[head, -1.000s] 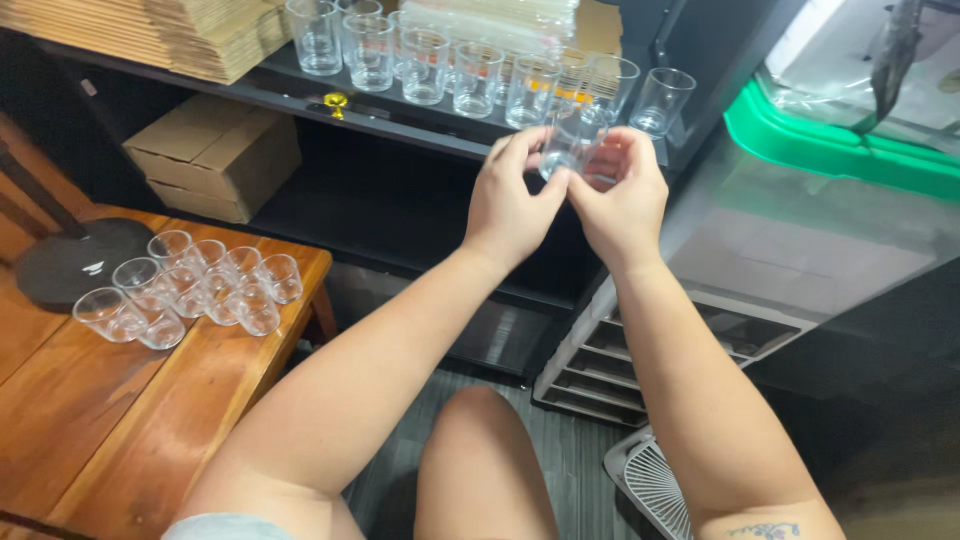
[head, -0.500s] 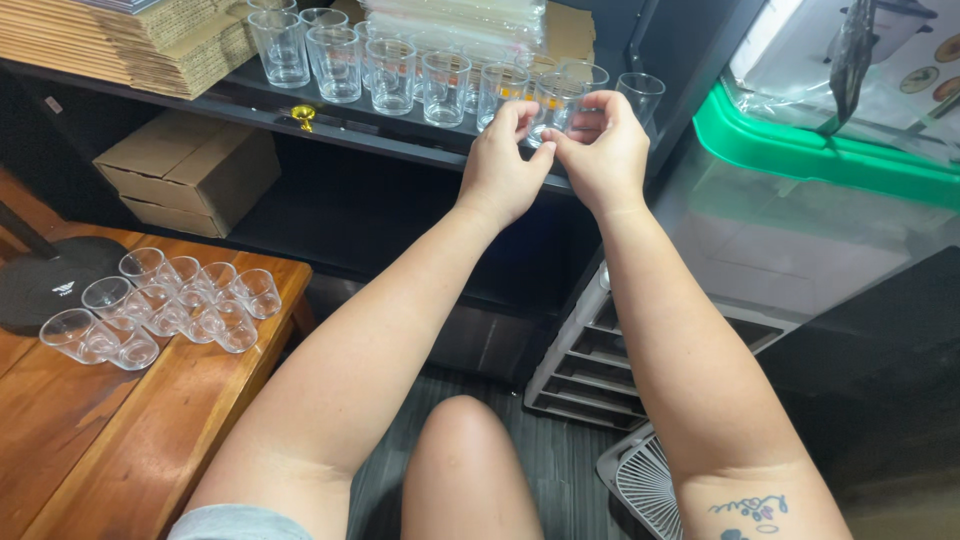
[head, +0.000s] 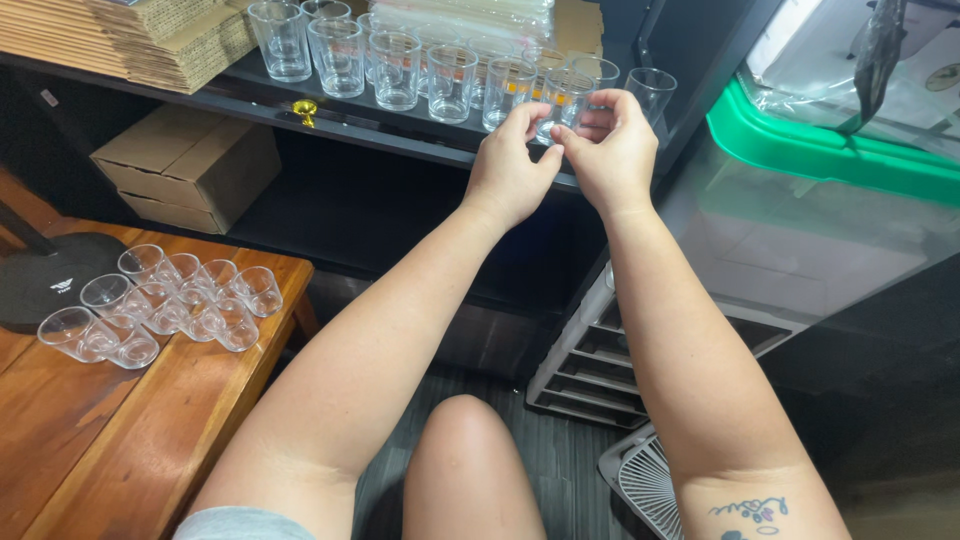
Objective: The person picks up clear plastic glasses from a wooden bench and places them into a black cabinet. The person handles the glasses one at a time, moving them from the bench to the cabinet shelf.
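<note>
**Two hands setting a small glass on the shelf**

Both hands are meeting at one clear glass [head: 566, 100] at the right end of the row of glasses [head: 400, 60] standing on the dark shelf [head: 330, 115]. The left hand [head: 510, 165] is pinching the near side of the glass, its grip closed on it with thumb and forefinger; the right hand [head: 612, 150] is closing its grip on the other side. The glass is standing upright, just beside its neighbours, with another lone glass [head: 652, 92] to its right.

To do this well, I judge it best to be keeping the glass upright, lowering it flat and easing the fingers away sideways without nudging the adjacent glasses.

Further out, more glasses [head: 160, 305] are lying on their sides on the wooden desk [head: 110, 440] at the lower left, and a cardboard box [head: 190, 165] is sitting under the shelf.
</note>
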